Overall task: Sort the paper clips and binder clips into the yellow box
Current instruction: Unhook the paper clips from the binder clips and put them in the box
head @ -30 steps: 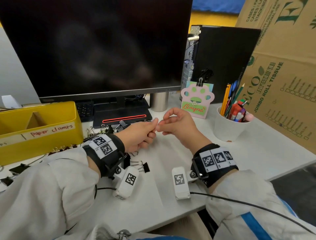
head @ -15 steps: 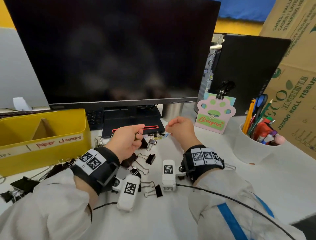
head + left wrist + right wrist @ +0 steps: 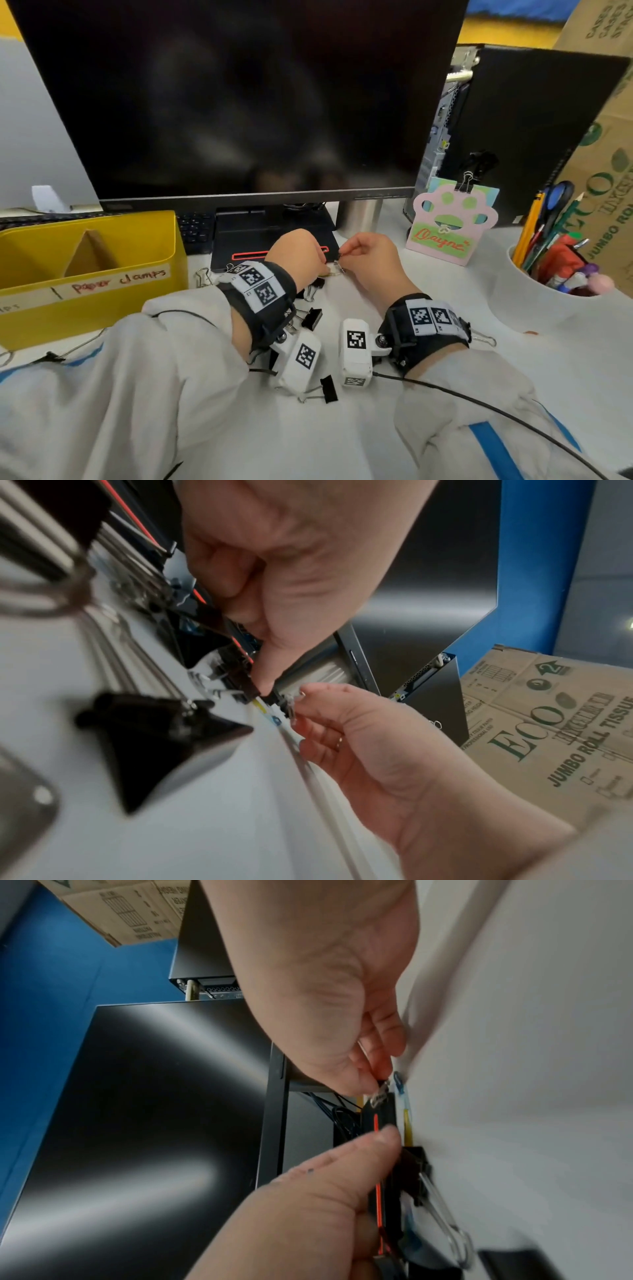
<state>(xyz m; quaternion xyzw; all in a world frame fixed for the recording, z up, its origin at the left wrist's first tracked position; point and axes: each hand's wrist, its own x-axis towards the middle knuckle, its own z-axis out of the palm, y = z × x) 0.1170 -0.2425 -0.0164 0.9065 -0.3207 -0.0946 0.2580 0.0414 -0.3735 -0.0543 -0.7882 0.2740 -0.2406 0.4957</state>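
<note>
On the left of the desk stands the yellow box (image 3: 92, 284), labelled "paper clamps", with a cardboard divider inside. Both hands are low over the white desk in front of the monitor base. My right hand (image 3: 342, 255) pinches a small silver clip (image 3: 378, 1093) between thumb and forefinger. Just left of it, my left hand (image 3: 322, 269) has its fingers curled round a small black binder clip (image 3: 241, 681). Yellow and blue paper clips (image 3: 265, 712) lie on the desk under the fingertips. Several loose black binder clips (image 3: 313, 318) lie near both wrists.
A large dark monitor (image 3: 239, 102) and its base (image 3: 274, 233) stand just behind the hands. To the right are a pink paw-shaped card (image 3: 448, 226), a white pen cup (image 3: 548, 308), a black computer tower (image 3: 534, 120) and a cardboard box (image 3: 606, 154). A keyboard (image 3: 195, 226) lies behind the yellow box.
The hands met fingertip to fingertip in the air, drew apart, and have come down together to the clips by the monitor base. The right hand has pinched a silver clip.
</note>
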